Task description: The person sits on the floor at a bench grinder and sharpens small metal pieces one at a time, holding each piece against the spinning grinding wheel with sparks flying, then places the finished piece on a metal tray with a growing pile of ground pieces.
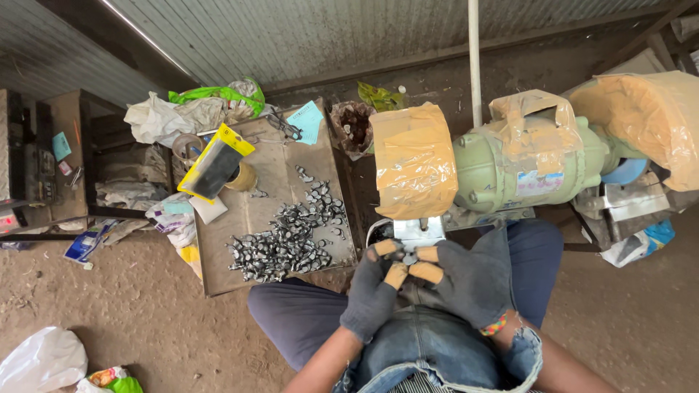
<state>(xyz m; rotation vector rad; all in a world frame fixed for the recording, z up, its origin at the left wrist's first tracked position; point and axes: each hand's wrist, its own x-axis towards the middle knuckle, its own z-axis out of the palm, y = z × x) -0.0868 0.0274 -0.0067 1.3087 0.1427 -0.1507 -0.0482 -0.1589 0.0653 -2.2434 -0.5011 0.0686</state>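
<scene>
Both my hands wear dark grey gloves with tan fingertip patches. My left hand (373,290) and my right hand (466,282) meet just below the metal tool rest (418,232) of a green bench grinder (524,166). Together their fingertips pinch a small grey metal piece (410,258) up against the rest. The grinder's near wheel guard (412,160) is wrapped in tan tape, and so is the far one (648,116). A pile of similar small metal pieces (287,239) lies on a flat metal tray (226,269) to my left.
On the tray's far end lie a yellow-edged black packet (214,164), a roll of tape (244,177) and a blue paper (306,121). Rags and bags (182,113) crowd behind it. A white pole (475,58) rises beyond the grinder. A white plastic bag (42,358) lies on the dirt floor.
</scene>
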